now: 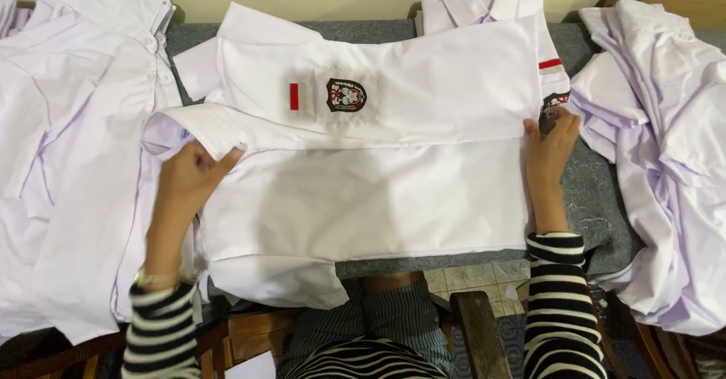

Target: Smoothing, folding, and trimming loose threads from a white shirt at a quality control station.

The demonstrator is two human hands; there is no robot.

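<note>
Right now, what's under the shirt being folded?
Grey table shows past the shirt on its right side and far edge. Another white shirt pokes out behind it. Whatever lies directly beneath is covered.

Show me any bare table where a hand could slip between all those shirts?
Grey table shows right of the folded shirt, beside the right hand, before the right-side shirt pile. A thin strip runs along the far edge. The left shirt pile is crowded.
</note>
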